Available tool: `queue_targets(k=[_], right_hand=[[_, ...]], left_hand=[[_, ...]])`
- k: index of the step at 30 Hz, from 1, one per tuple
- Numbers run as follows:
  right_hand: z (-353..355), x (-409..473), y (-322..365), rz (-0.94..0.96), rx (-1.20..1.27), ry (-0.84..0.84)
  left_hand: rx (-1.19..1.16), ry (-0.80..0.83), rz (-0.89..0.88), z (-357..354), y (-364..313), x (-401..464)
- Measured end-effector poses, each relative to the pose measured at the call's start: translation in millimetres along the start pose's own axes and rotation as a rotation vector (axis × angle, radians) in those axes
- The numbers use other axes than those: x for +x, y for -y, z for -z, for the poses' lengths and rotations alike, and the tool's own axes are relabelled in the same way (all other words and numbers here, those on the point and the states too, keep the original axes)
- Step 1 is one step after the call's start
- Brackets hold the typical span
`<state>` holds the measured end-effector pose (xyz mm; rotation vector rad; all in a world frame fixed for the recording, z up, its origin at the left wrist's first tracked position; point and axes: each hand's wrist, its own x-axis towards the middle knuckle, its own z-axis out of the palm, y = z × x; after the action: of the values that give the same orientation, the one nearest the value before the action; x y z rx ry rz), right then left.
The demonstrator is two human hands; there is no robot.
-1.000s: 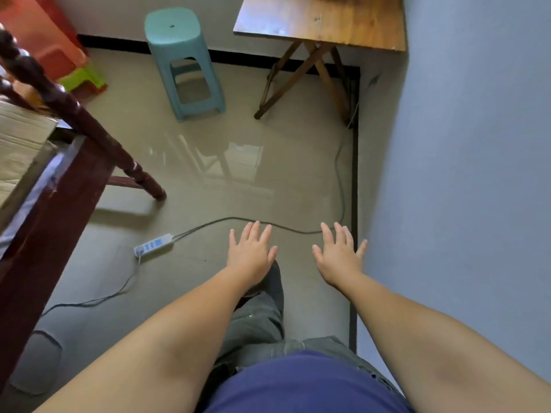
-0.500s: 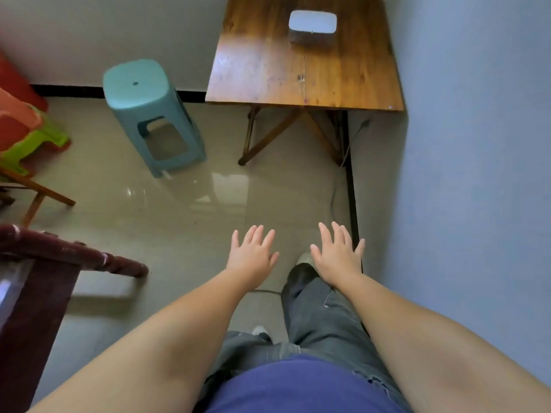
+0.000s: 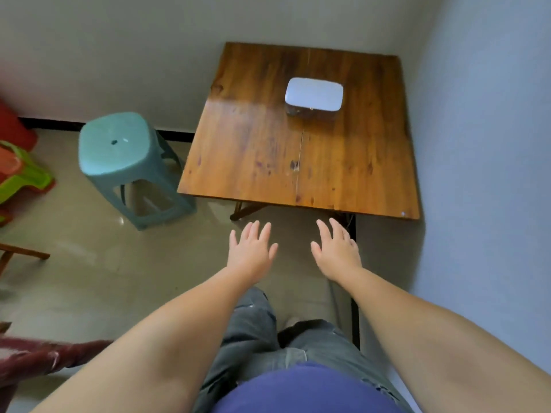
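My left hand (image 3: 252, 251) and my right hand (image 3: 335, 250) are stretched out in front of me, palms down, fingers straight and spread, holding nothing. They hover above the floor just short of the near edge of a brown wooden folding table (image 3: 256, 150). A white rounded box (image 3: 313, 95) sits on the far right part of the table top, well beyond both hands.
A teal plastic stool (image 3: 119, 144) stands left of the table. A blue-grey wall (image 3: 483, 174) runs along the right. Red and green plastic stools (image 3: 18, 171) sit at the far left. A dark red wooden rail (image 3: 44, 357) is at lower left.
The view has advanced toward the table, which now fills the middle with the white box fully visible. The power strip and cable have left the view. Both hands stay open and spread.
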<state>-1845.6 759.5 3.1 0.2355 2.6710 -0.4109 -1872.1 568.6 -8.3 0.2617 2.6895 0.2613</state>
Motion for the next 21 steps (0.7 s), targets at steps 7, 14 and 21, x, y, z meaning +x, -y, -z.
queue_targets(k=[7,14,21], right_hand=[[64,161,-8,-0.066,-0.009,-0.020],[126,313,13,-0.125,0.040,-0.105],[135,421,16,0.109,-0.249,-0.165]], left_hand=[[-0.132,-0.007,-0.049,57,-7,173],[-0.341,0.039,-0.015,126,-13,340],[-0.918,0.060,0.187,150,-34,440]])
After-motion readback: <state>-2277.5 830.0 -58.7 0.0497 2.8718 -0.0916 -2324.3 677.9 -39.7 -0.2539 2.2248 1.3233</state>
